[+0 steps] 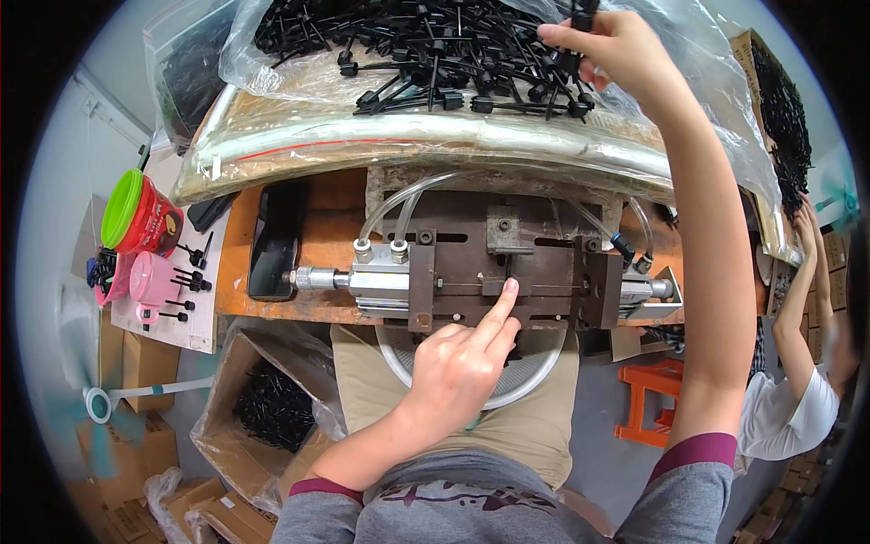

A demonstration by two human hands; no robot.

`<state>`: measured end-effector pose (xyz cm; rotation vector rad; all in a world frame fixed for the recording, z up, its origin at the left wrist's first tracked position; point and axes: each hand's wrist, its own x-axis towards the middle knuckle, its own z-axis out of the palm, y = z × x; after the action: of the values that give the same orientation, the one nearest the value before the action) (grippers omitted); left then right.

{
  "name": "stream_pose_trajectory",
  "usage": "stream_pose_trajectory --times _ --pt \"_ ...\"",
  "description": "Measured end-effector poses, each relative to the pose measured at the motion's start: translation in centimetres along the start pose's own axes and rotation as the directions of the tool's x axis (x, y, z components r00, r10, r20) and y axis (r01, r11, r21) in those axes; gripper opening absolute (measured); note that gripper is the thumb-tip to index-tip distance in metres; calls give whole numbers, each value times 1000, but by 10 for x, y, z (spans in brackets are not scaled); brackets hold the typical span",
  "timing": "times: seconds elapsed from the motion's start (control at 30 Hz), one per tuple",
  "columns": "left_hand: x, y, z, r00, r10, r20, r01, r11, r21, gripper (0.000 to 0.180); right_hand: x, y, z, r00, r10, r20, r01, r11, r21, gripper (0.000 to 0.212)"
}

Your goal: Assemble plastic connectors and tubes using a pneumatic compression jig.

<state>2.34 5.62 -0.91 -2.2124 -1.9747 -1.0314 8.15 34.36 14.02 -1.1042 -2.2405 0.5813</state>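
My left hand (458, 363) reaches to the middle of a dark metal fixture (458, 208). Its index finger is stretched out, the tip on a small block at the fixture's centre; the other fingers are curled, and I see nothing gripped in them. My right hand (625, 59) is above the far pile of black plastic parts (435, 45), which have thin stems and knobbed ends. Between its thumb and fingers is a black plastic part (583, 13), partly cut off by the upper edge. Silver air cylinders (379, 283) flank the fixture, fed by clear hoses (399, 186).
A plastic-covered tray rim (362, 136) crosses behind the fixture. Left are a phone (276, 240), a red tub (159, 218) and a pink cup (149, 279). Below stand a carton of black parts (272, 403) and an orange stool (648, 399). A co-worker (793, 408) is at right.
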Motion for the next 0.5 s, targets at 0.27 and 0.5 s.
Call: stream_pose_trajectory --times 0.27,0.5 --pt "3 0 -11 998 -8 58 10 999 -36 24 -56 5 -21 995 -12 98 -56 753 656 29" --pt "13 11 -45 956 -154 -250 -5 844 -537 44 -178 -20 25 982 132 133 -183 822 539 20"
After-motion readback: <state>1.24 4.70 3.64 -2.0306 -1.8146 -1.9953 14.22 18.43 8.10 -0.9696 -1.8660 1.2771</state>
